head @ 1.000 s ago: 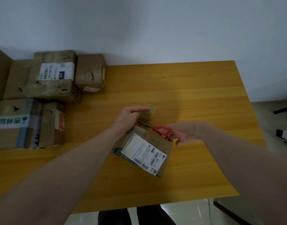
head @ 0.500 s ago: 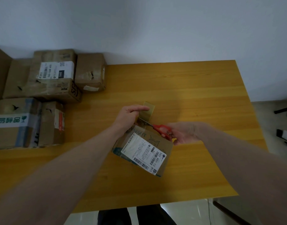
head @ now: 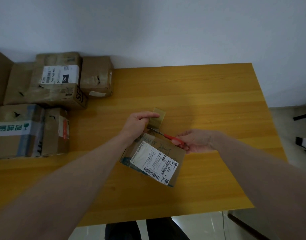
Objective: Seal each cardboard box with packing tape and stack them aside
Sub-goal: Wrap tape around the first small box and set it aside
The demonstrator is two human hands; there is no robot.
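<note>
Pale wall rises behind the far edge of a yellow wooden table (head: 192, 94). Near its middle sits a small cardboard box (head: 153, 159) with a white shipping label on top. Just beyond it, the left hand (head: 137, 122) grips a roll of packing tape (head: 156, 119), a strip running down to the box. The right hand (head: 195, 141) holds red-handled scissors (head: 167, 136), their blades at the strip. Several taped boxes (head: 45, 99) are stacked together at the table's far left corner.
</note>
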